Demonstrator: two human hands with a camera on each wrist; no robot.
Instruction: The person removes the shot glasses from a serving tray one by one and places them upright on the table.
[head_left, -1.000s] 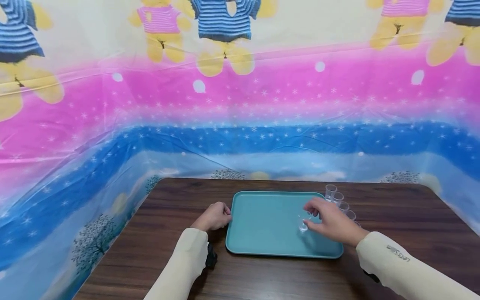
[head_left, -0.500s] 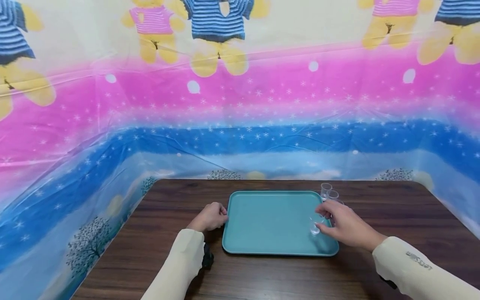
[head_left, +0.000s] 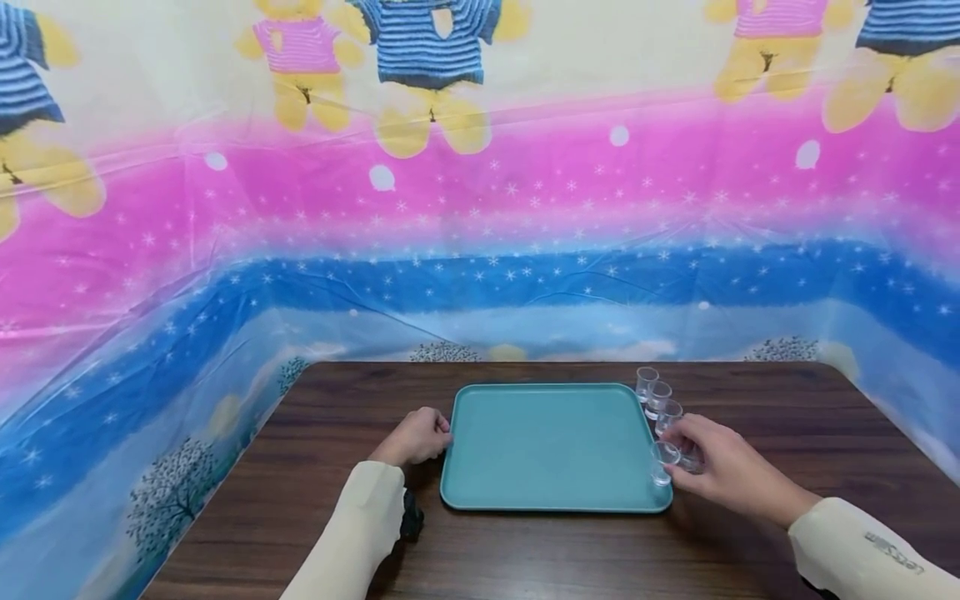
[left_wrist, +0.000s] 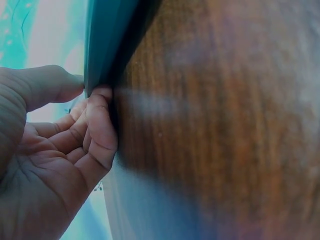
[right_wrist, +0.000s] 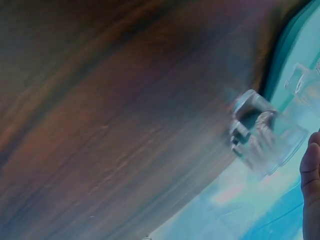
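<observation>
A teal tray (head_left: 551,450) lies on the wooden table. At its left edge my left hand (head_left: 418,435) pinches the rim, thumb above and curled fingers below; in the left wrist view the tray edge (left_wrist: 97,55) sits between thumb and fingertips. My right hand (head_left: 723,467) holds a small clear cup (head_left: 663,473) between thumb and fingers, over the tray's right edge. Beside that hand another clear cup (head_left: 692,458) is partly hidden by the fingers. In the right wrist view only a bit of the right hand (right_wrist: 311,185) shows, near a clear cup (right_wrist: 270,137).
Along the tray's right side, a row of clear cups recedes: a near one (head_left: 667,419), a middle one (head_left: 657,402) and the farthest (head_left: 647,384). A printed cloth (head_left: 480,275) hangs behind the table (head_left: 375,392).
My right hand has carried the clear cup rightward, from above the tray to its right edge. The left hand stays at the tray's left rim. The view has shifted slightly.
</observation>
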